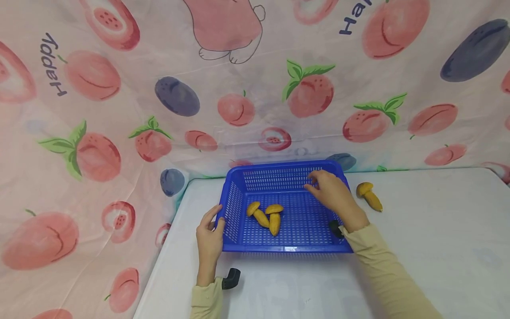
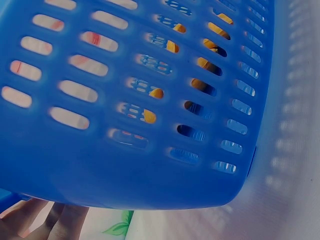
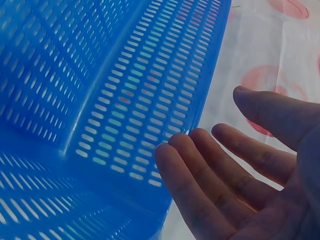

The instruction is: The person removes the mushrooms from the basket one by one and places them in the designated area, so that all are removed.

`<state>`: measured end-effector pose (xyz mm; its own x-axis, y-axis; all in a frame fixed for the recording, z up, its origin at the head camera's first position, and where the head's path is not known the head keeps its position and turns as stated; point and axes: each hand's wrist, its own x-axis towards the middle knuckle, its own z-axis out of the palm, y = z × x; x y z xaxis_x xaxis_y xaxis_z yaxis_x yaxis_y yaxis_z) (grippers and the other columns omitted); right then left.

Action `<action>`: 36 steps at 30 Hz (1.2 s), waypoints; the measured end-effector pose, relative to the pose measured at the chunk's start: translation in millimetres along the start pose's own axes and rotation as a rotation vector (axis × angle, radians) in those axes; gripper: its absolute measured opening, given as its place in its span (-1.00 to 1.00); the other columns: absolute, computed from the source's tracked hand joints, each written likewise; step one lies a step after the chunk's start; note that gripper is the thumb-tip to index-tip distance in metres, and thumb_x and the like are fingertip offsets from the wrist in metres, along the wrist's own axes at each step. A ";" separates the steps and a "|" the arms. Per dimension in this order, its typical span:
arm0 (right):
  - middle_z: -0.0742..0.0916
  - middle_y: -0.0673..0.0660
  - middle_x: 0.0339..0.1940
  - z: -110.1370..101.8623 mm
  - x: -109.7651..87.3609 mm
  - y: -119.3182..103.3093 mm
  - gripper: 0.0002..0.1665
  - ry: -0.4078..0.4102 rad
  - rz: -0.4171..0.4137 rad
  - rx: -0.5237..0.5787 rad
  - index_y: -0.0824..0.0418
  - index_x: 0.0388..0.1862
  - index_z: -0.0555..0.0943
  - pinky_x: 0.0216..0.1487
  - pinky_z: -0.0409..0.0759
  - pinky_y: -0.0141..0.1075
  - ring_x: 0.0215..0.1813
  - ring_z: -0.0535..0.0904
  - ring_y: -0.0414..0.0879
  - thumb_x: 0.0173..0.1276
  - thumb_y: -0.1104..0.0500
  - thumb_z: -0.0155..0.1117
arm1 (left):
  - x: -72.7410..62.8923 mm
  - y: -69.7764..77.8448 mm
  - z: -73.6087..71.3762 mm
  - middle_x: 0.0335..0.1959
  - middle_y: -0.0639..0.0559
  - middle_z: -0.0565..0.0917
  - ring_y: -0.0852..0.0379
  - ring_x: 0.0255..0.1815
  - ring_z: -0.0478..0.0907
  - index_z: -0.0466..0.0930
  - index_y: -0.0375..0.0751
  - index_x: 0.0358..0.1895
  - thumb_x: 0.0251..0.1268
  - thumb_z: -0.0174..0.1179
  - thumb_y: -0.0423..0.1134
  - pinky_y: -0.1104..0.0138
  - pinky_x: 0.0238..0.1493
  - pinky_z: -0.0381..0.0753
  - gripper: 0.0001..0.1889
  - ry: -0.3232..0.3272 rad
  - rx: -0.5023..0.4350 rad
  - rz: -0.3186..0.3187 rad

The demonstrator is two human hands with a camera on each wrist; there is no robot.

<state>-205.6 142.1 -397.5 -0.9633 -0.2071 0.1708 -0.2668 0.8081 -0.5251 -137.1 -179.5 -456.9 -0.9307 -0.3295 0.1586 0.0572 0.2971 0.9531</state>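
A blue plastic basket [image 1: 304,221] with slotted walls sits on the white tabletop. Two yellow mushrooms [image 1: 274,220] lie side by side on its floor, left of the middle; through the slots in the left wrist view bits of yellow show. My left hand [image 1: 210,239] holds the basket's left rim, its fingertips partly hidden by the rim in the left wrist view. Over the basket's right side hovers my right hand [image 1: 332,192], fingers loosely bent and nothing between them, as the right wrist view also shows. Another yellow mushroom [image 1: 370,197] lies on the table, just right of the basket.
A patterned cloth [image 1: 247,79] with printed fruit hangs behind and to the left of the table. The basket's back edge stands close to that cloth. White tabletop [image 1: 438,248] stretches to the right and in front. Dark camera mounts [image 1: 232,278] sit on both wrists.
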 end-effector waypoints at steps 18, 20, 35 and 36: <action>0.74 0.29 -0.18 11.5 5.6 -5.1 -0.62 -0.054 -0.002 0.067 0.44 0.04 0.62 -0.13 0.63 -0.02 -0.18 0.67 0.11 0.41 0.16 0.28 | -0.1 -0.1 -1.4 0.35 -0.09 0.51 -0.14 -0.09 0.63 0.60 -0.19 0.23 0.39 0.09 -0.43 0.54 -0.15 0.56 -0.62 -0.010 -0.013 0.013; 0.74 0.30 -0.17 12.1 5.3 -6.7 -0.61 -0.059 -0.002 0.067 0.45 0.04 0.61 -0.11 0.63 -0.02 -0.17 0.68 0.12 0.41 0.16 0.28 | 0.1 -0.5 -1.6 0.35 -0.09 0.51 -0.14 -0.08 0.63 0.60 -0.19 0.23 0.39 0.09 -0.43 0.55 -0.15 0.56 -0.62 -0.010 -0.016 0.013; 0.74 0.26 -0.16 22.0 9.4 -14.0 -0.61 -0.099 0.016 0.067 0.42 0.04 0.62 -0.04 0.61 -0.03 -0.12 0.66 0.10 0.41 0.14 0.29 | 0.0 -0.3 -0.6 0.35 -0.08 0.51 -0.15 -0.08 0.63 0.60 -0.19 0.23 0.39 0.09 -0.42 0.55 -0.17 0.56 -0.62 -0.010 -0.021 0.002; 0.74 0.26 -0.16 22.3 9.5 -14.3 -0.61 -0.105 0.020 0.068 0.42 0.04 0.62 -0.04 0.61 -0.03 -0.13 0.66 0.10 0.41 0.14 0.29 | 0.1 -0.2 -0.6 0.35 -0.08 0.51 -0.15 -0.08 0.63 0.60 -0.19 0.23 0.39 0.09 -0.42 0.55 -0.16 0.56 -0.62 -0.011 -0.020 0.003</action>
<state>-211.7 116.3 -407.0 -0.9652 -0.2508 0.0735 -0.2456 0.7741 -0.5834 -137.0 -180.0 -457.0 -0.9344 -0.3189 0.1589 0.0674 0.2799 0.9577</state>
